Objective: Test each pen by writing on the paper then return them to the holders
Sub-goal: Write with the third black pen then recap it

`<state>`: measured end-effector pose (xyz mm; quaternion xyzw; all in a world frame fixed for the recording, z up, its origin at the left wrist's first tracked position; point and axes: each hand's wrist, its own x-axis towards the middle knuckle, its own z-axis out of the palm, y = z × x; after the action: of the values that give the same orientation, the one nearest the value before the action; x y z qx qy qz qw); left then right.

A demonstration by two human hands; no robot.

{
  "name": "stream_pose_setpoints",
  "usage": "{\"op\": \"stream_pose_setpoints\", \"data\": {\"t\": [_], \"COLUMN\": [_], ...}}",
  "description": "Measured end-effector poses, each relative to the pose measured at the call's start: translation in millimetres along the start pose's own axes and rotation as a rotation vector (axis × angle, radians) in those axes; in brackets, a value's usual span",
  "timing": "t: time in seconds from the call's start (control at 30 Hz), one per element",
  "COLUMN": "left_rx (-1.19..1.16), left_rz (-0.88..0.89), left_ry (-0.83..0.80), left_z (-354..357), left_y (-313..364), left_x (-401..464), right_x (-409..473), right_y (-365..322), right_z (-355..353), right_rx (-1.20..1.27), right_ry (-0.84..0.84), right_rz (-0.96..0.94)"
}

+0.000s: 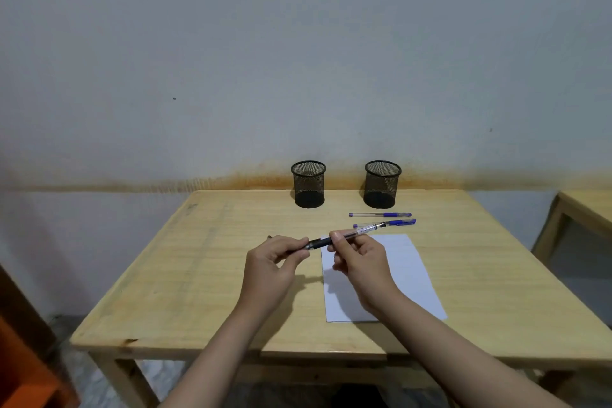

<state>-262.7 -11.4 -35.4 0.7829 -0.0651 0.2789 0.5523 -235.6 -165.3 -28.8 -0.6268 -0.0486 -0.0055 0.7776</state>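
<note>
A black pen (351,234) is held level above the table between both hands. My left hand (275,262) pinches its dark grip end, where the cap seems to be. My right hand (359,258) grips the clear barrel. Under my right hand lies a white sheet of paper (410,275). Two blue pens lie side by side behind the paper, one (381,215) farther and one (397,222) nearer. Two black mesh holders stand at the table's far edge, the left holder (308,184) and the right holder (382,184); both look empty.
The wooden table (198,275) stands against a grey wall. A second wooden table (586,205) shows at the right edge. An orange-brown piece of furniture (23,358) is at the lower left.
</note>
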Motion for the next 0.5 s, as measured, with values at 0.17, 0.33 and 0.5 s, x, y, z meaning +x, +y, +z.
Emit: {"op": "stream_pose_setpoints", "data": {"t": [0.17, 0.33, 0.5], "left_rx": [0.026, 0.015, 0.035], "left_rz": [-0.042, -0.087, -0.147], "left_ry": [-0.065, -0.098, -0.083], "left_z": [-13.6, -24.3, -34.9], "left_y": [-3.2, -2.5, -7.5], "left_x": [4.5, 10.8, 9.1], "right_x": [-1.3, -4.2, -6.0], "right_y": [5.3, 11.1, 12.8], "right_z": [10.4, 19.4, 22.9], "right_rx": [-0.022, -0.056, -0.071], "right_ry": [0.029, 0.060, 0.160], "right_rz": [0.011, -0.060, -0.082]}}
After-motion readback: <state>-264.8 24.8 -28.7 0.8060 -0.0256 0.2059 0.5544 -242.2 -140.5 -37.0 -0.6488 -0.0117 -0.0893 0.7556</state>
